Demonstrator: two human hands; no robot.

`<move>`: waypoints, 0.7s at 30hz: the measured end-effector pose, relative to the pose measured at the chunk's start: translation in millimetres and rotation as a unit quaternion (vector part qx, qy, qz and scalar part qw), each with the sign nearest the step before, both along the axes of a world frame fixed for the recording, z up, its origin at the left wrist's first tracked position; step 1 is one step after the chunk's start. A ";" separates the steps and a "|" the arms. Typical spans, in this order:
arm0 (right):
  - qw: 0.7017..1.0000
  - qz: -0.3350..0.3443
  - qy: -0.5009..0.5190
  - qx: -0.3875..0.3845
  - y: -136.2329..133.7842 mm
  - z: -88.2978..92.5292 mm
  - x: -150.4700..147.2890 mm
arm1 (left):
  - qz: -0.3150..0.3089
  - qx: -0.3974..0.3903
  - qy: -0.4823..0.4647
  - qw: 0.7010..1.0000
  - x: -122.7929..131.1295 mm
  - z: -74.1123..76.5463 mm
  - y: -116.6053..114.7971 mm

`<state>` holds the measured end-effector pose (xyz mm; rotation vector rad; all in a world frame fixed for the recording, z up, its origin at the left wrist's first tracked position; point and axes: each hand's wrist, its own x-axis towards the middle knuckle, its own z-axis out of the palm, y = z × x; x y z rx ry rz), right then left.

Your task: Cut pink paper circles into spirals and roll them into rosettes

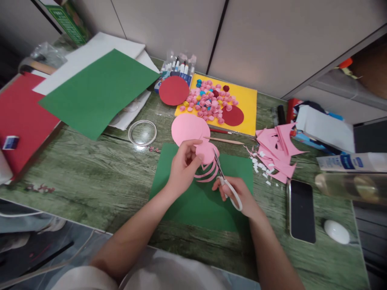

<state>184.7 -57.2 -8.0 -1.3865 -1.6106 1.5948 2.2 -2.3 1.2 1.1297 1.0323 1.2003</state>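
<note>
Though near right hand, left hand farther forward.

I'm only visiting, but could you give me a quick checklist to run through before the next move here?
1. Small pink paper piece gripped: ok, pinched by the left hand.
2. Scissors in hand: ok, the right hand holds them by the handles.
3. Left hand clear of the scissors: ok, they are at opposite sides of the piece.
4. Curled pink strips cut free: cannot tell; they show below the piece, but where they join is unclear.
5. Pink offcuts tidied away: not ok, they lie loose on the table.
6. Phone away from the cutting: ok, it lies apart on the right.
</note>
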 end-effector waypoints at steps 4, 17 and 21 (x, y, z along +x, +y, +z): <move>1.000 -0.002 0.000 -0.001 -0.9 -1.9 0.7 | 0.000 0.007 0.010 1.000 0.3 0.3 -1.5; 1.000 0.001 -0.005 -0.016 0.2 -0.8 0.8 | 0.012 0.010 0.044 0.999 -1.0 0.9 -0.7; 1.000 0.001 -0.003 -0.025 0.9 0.3 1.4 | 0.013 0.018 0.061 0.998 -1.9 1.4 -0.7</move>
